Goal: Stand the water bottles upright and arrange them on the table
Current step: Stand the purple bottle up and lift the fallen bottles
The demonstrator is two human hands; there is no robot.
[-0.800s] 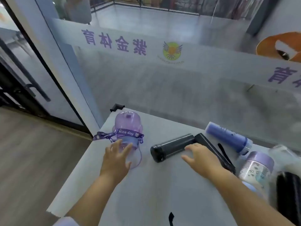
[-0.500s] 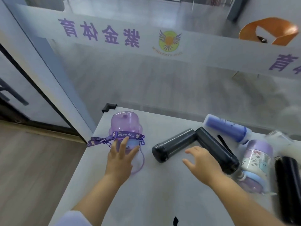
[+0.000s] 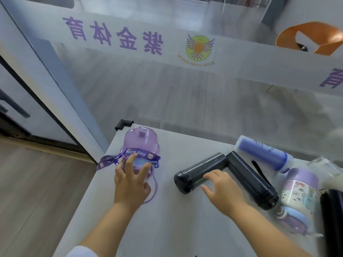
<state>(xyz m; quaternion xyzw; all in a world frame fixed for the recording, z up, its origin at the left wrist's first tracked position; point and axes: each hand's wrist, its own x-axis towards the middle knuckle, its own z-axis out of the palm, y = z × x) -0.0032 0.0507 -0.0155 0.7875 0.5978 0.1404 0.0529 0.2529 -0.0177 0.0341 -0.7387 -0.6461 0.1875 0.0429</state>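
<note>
A purple translucent bottle (image 3: pixel 141 141) with a "Nice day" strap lies on its side at the far left of the grey table (image 3: pixel 167 229). My left hand (image 3: pixel 130 182) rests on its lower part with fingers spread over it. A black bottle (image 3: pixel 200 169) lies on its side in the middle; the fingertips of my right hand (image 3: pixel 220 191) touch its near side, fingers apart. A second black bottle (image 3: pixel 250 180) lies beside it. A blue bottle (image 3: pixel 263 153), a cartoon-printed purple-lidded bottle (image 3: pixel 298 193) and a black bottle (image 3: pixel 334 219) lie at the right.
A glass wall with purple lettering (image 3: pixel 115 36) stands right behind the table. The table's left edge drops to a wooden floor (image 3: pixel 27 191). A black corner guard (image 3: pixel 123 124) marks the far left corner. A clear bottle (image 3: pixel 326 167) is blurred at the far right.
My left hand has moved further onto the purple bottle. My right hand has moved left and forward until its fingertips touch the middle black bottle. The view has shifted slightly.
</note>
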